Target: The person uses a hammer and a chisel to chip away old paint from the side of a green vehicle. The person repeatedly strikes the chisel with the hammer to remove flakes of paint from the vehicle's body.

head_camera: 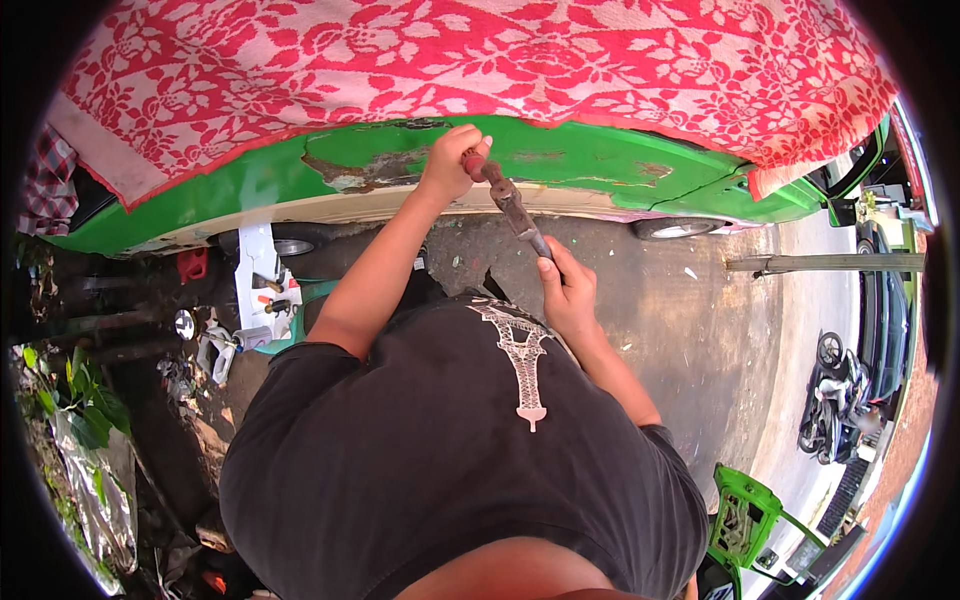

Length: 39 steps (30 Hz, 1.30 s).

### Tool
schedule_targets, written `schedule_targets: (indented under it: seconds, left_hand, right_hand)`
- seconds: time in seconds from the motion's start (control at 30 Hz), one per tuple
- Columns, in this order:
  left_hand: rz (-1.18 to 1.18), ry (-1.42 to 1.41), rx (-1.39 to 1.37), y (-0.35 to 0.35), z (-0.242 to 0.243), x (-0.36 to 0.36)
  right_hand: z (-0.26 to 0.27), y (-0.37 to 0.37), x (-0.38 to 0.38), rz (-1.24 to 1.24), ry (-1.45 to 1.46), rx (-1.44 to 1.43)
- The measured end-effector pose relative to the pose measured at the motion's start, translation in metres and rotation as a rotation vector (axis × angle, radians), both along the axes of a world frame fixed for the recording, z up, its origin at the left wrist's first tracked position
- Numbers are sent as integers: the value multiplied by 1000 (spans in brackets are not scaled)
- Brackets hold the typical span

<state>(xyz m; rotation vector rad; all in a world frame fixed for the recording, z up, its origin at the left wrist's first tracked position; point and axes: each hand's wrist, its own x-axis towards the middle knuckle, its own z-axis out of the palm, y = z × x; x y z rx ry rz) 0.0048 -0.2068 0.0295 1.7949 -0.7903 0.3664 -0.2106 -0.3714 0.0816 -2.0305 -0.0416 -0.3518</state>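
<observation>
My left hand [448, 169] is closed around the red end of a worn, rusty metal hand tool [511, 208], whose exact kind I cannot tell. The dark, rod-like other end is gripped in my right hand [570, 289]. Slanting between both hands, the tool is held in front of the green side panel [536, 156] of a vehicle. Chipped paint and a rough brownish patch [375, 169] show on that panel just left of my left hand. A red-and-white floral cloth [480, 64] drapes over the vehicle above it.
Tools with dark grips lie on a white surface [259, 289] at left, beside a metal can [253, 337]. A red container [193, 265] stands near the wheel. At right are a wooden post [832, 262], a motorcycle [834, 397] and a detached green vehicle door [746, 517].
</observation>
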Motion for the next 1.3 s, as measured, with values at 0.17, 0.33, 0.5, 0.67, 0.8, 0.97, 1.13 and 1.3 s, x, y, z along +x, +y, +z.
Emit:
schedule_targets:
  seconds: [0.17, 0.33, 0.5, 0.67, 0.8, 0.97, 1.13, 1.3]
  left_hand:
    - [27, 47, 5, 0, 2, 2]
    - [41, 58, -7, -3, 2, 0]
    - [67, 63, 23, -5, 6, 4]
    - [89, 50, 3, -6, 5, 3]
    - [85, 55, 11, -9, 8, 5]
    - [75, 80, 8, -10, 8, 3]
    - [126, 68, 77, -12, 6, 6]
    - [76, 129, 61, -13, 9, -1]
  right_hand:
    - [-6, 1, 3, 19, -100, -8]
    - [-3, 4, -2, -33, -79, 71]
    - [-12, 1, 7, -34, -111, -49]
    - [-7, 0, 2, -97, -45, 84]
    - [-9, -1, 12, -55, -17, -10]
    - [-23, -5, 0, -54, -138, 138]
    - [-18, -5, 9, -105, 75, 42]
    - [-27, -15, -4, -105, -32, 152]
